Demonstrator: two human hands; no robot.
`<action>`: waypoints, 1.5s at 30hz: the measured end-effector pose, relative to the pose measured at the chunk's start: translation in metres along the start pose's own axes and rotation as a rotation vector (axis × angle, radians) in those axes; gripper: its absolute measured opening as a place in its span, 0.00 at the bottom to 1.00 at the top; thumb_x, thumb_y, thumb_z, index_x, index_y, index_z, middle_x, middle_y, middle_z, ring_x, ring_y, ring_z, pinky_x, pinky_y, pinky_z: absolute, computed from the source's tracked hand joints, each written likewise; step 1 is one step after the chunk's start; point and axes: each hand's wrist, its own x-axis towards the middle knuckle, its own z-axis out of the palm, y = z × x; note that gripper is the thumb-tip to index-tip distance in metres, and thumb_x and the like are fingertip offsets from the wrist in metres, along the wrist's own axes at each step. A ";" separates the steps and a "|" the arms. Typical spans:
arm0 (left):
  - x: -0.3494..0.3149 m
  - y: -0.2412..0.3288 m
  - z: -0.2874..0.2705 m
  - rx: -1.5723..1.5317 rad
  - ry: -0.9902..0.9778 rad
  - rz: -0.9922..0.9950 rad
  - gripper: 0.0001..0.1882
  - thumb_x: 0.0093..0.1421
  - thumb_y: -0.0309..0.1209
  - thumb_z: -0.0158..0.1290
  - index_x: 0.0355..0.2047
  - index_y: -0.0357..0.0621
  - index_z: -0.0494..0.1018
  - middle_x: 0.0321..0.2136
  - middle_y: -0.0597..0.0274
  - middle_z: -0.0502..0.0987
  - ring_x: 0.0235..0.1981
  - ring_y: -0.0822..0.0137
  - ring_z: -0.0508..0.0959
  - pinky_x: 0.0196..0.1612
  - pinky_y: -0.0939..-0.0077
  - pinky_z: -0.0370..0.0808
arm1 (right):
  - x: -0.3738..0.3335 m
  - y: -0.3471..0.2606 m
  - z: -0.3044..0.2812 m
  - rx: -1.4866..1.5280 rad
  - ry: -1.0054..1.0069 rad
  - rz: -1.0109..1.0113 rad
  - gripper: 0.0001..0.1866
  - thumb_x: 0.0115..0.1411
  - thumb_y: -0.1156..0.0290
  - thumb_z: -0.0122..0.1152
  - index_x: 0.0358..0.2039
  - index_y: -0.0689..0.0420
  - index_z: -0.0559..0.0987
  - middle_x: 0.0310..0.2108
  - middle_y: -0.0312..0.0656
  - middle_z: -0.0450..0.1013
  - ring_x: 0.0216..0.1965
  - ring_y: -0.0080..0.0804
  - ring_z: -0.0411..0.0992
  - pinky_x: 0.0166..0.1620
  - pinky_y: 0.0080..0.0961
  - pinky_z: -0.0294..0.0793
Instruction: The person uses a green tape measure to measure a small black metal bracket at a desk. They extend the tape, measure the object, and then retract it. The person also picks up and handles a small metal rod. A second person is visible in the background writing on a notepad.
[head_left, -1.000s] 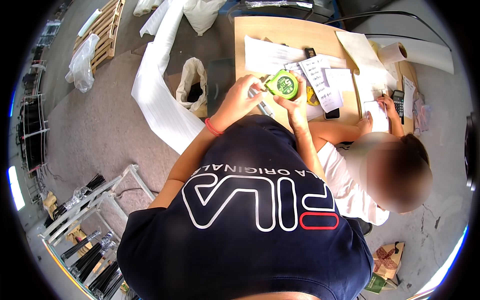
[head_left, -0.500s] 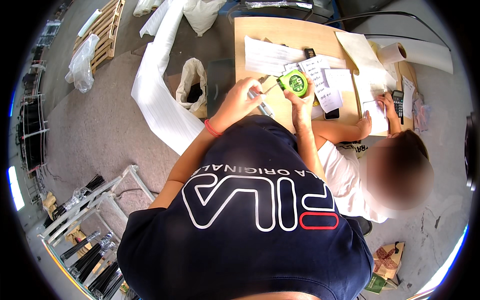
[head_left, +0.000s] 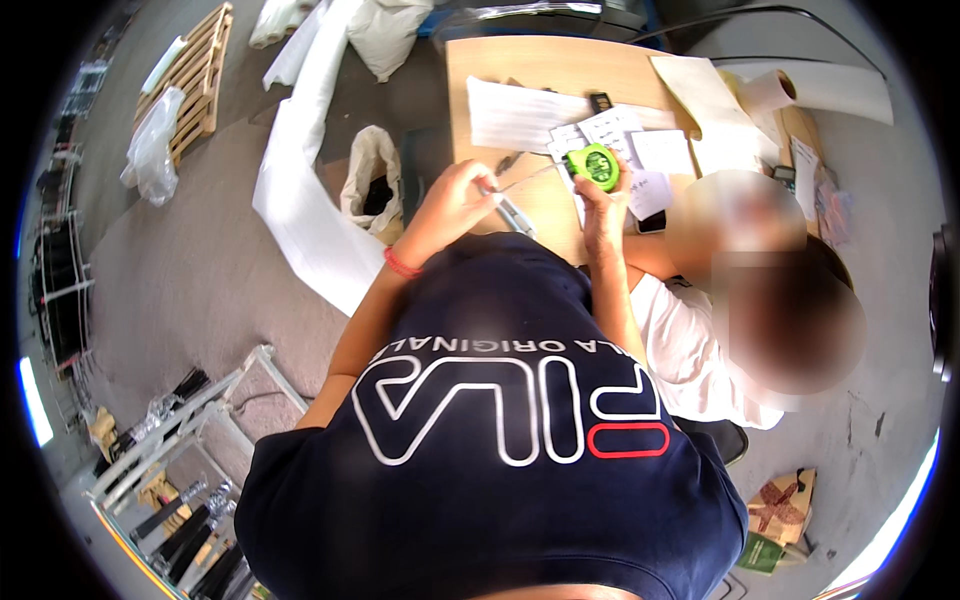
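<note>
A bright green tape measure (head_left: 594, 167) sits in my right hand (head_left: 606, 205), the fingers wrapped round its case above the table. From its mouth a short length of thin blade (head_left: 535, 176) runs left to my left hand (head_left: 457, 207). The thumb and fingers of that hand are closed together at the blade's end. Just right of my left hand, a slim grey tool like a utility knife (head_left: 515, 214) lies near the table's front edge. Behind the tape measure, handwritten paper slips (head_left: 610, 127) overlap on the wooden table (head_left: 490, 60).
At my right, a person in a white shirt (head_left: 675, 345) sits close to the table. A phone (head_left: 652, 222) and a paper roll (head_left: 768, 91) are on it. Left of the table stand an open sack (head_left: 370, 180) and a long white sheet (head_left: 290, 200). A metal rack (head_left: 215, 400) is at lower left.
My left hand has drawn left, away from the tape measure, and more blade shows between my hands. The person beside me has leaned their head toward the table.
</note>
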 end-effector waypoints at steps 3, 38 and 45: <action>-0.002 -0.003 -0.004 0.027 -0.041 -0.027 0.07 0.50 0.25 0.52 0.26 0.39 0.65 0.25 0.64 0.68 0.32 0.70 0.69 0.40 0.78 0.64 | 0.005 0.007 -0.006 -0.053 -0.007 -0.016 0.36 0.37 0.83 0.61 0.50 0.57 0.60 0.40 0.40 0.64 0.38 0.27 0.66 0.37 0.20 0.68; -0.001 -0.020 0.003 0.097 -0.245 -0.097 0.09 0.53 0.28 0.50 0.32 0.38 0.64 0.28 0.59 0.71 0.34 0.65 0.72 0.40 0.74 0.67 | -0.023 0.018 0.018 -0.050 -0.384 0.297 0.34 0.36 0.84 0.62 0.47 0.56 0.62 0.40 0.38 0.64 0.41 0.26 0.66 0.44 0.21 0.65; -0.004 -0.019 0.004 -0.066 -0.100 -0.146 0.09 0.55 0.29 0.49 0.32 0.37 0.64 0.27 0.60 0.70 0.32 0.71 0.70 0.39 0.77 0.67 | -0.016 0.010 0.012 0.038 -0.207 0.349 0.32 0.38 0.83 0.61 0.45 0.57 0.61 0.37 0.38 0.67 0.33 0.24 0.67 0.30 0.16 0.67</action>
